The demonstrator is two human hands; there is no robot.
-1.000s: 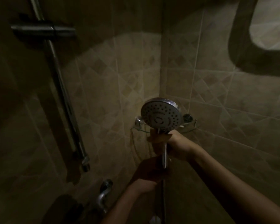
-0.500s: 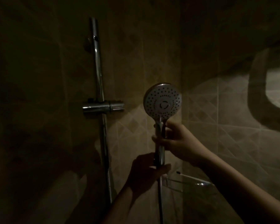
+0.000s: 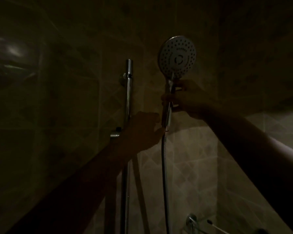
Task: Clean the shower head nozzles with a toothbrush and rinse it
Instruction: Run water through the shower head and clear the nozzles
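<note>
Dim tiled shower walls close in around you. The shower head (image 3: pixel 177 58) is held high, nozzle face toward you, to the right of the slide rail (image 3: pixel 128 92). Your right hand (image 3: pixel 184 98) grasps its handle just under the head. Your left hand (image 3: pixel 142 129) sits at the handle's base, where the hose (image 3: pixel 164 166) joins — I cannot tell whether it grips. The wet chrome could slip, or the hose could tug the head into the rail — and in this gloom you may miss clogged nozzles.
</note>
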